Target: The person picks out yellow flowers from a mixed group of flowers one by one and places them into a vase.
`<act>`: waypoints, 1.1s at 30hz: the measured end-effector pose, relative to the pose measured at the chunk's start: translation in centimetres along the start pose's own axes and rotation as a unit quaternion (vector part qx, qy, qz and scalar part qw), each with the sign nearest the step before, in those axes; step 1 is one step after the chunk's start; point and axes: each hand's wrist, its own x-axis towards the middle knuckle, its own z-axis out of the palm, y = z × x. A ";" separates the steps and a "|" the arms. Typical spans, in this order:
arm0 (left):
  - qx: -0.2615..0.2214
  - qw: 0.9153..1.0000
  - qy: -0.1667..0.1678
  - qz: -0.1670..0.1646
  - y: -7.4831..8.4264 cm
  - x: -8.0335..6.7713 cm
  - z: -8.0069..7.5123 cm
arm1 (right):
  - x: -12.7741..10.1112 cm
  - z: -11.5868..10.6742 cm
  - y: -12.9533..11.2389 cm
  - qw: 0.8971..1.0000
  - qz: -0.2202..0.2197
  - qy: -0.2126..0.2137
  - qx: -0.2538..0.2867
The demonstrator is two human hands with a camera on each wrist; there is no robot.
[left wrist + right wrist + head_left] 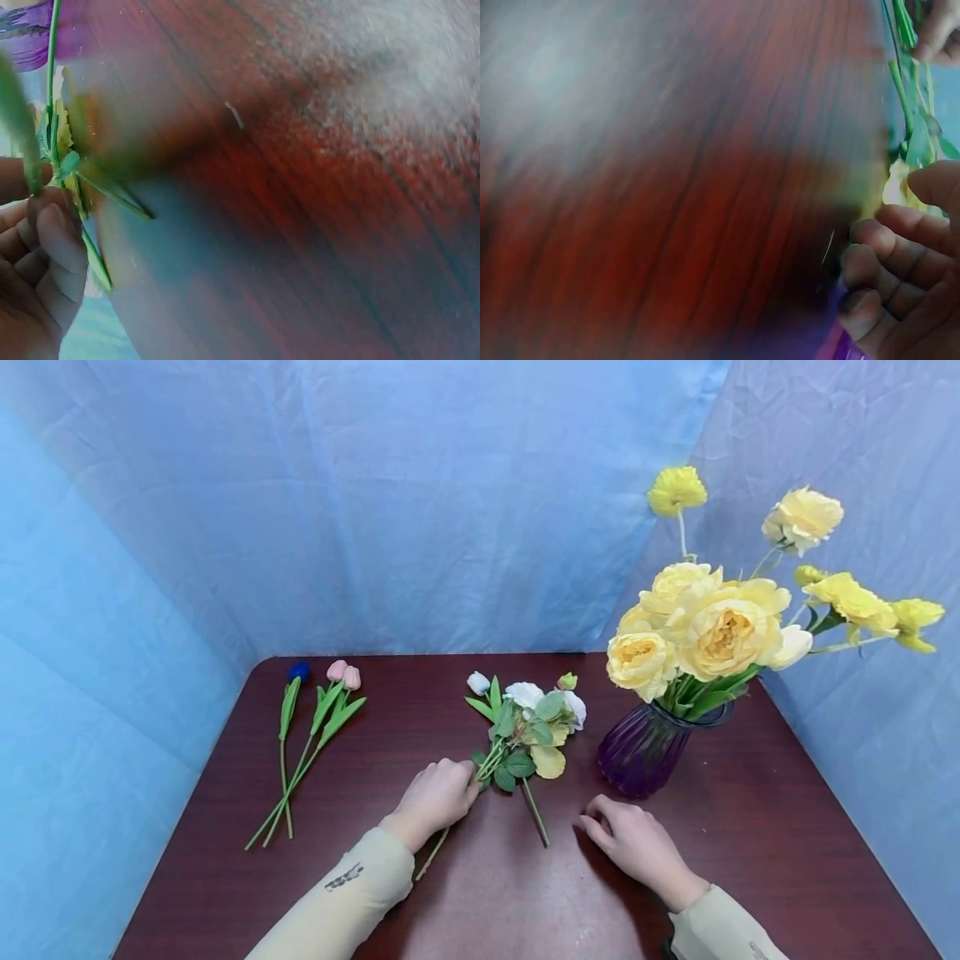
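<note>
A small bunch of white and yellow flowers (528, 718) lies at the table's middle. My left hand (467, 783) grips its green stems (491, 760); in the left wrist view my curled fingers (52, 240) close round a stem (51, 90). My right hand (596, 820) rests on the table with fingers loosely curled and nothing in them, just in front of the purple ribbed vase (641, 747). The right wrist view shows those fingers (889, 274) beside a yellow petal (896, 187), with the stems (901, 82) farther off.
The vase holds a tall spray of yellow blooms (712, 627) leaning right. Three tulips, one blue and two pink (307, 735), lie at the left of the dark wooden table (487, 893). Blue cloth (375, 502) walls the back and sides.
</note>
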 end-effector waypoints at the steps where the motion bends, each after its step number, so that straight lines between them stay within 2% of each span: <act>1: -0.005 1.000 0.011 0.004 0.0 -0.1 -0.1 | 0.1 0.2 -0.2 1.000 -0.005 -0.005 0.001; 9: -0.044 0.994 0.095 0.017 0.3 -1.1 -1.8 | 0.6 0.9 -1.6 0.999 -0.017 -0.035 0.003; 14: -0.061 0.984 0.164 0.017 -0.3 -1.5 -3.3 | 0.7 0.9 -2.0 0.999 -0.015 -0.039 -0.005; 18: -0.068 0.975 0.212 0.001 -1.6 -1.9 -4.8 | 0.6 1.0 -1.9 0.999 -0.014 -0.035 -0.006; 22: -0.046 0.966 0.253 -0.031 -4.0 -2.5 -5.9 | 0.7 1.0 -1.9 0.999 -0.015 -0.035 -0.006; 26: -0.022 0.965 0.250 -0.080 -7.0 -3.6 -7.0 | 0.7 1.1 -1.9 0.999 -0.014 -0.038 -0.009; 29: -0.006 0.966 0.224 -0.128 -9.1 -4.6 -7.6 | 0.7 1.1 -2.0 0.999 -0.012 -0.040 -0.010; 33: 0.005 0.967 0.168 -0.193 -11.6 -6.0 -7.9 | 0.8 1.1 -2.3 0.999 -0.009 -0.045 -0.012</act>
